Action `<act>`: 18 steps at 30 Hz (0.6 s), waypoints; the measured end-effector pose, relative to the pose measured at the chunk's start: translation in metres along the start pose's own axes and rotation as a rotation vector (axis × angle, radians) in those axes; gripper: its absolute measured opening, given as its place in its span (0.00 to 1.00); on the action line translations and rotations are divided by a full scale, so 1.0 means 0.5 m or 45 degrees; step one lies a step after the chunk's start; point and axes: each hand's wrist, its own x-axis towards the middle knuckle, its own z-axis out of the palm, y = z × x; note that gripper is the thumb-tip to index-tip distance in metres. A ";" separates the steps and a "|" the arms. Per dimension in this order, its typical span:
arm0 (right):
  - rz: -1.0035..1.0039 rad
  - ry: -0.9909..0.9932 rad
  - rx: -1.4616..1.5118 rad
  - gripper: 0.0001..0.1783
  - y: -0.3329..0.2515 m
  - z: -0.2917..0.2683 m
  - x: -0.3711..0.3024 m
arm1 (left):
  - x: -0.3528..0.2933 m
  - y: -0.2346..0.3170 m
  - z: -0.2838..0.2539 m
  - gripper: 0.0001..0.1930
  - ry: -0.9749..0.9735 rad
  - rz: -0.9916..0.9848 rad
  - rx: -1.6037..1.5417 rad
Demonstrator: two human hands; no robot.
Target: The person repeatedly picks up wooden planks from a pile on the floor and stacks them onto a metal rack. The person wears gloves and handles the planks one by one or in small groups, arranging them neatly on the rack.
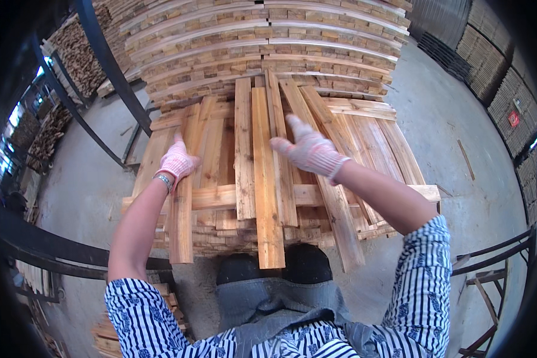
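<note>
Loose boards, bare sawn timber, lying unevenly across the top of a stack. Orange-toned board (266,179): central, near-straight, knotted, near end projecting. Paler board (243,155): just left of it, rough-edged (near end stops shorter). Left board (181,230): near end projecting. Right board (339,224): slanted, far end toward centre, near end greyish.

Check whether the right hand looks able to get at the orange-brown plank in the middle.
Probably yes: the right hand is open, its thumb pointing toward the middle plank, and nothing appears to lie across that plank.
</note>
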 end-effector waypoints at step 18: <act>0.319 -0.215 0.816 0.50 -0.057 0.012 -0.054 | 0.167 -0.029 0.015 0.43 0.033 0.154 0.174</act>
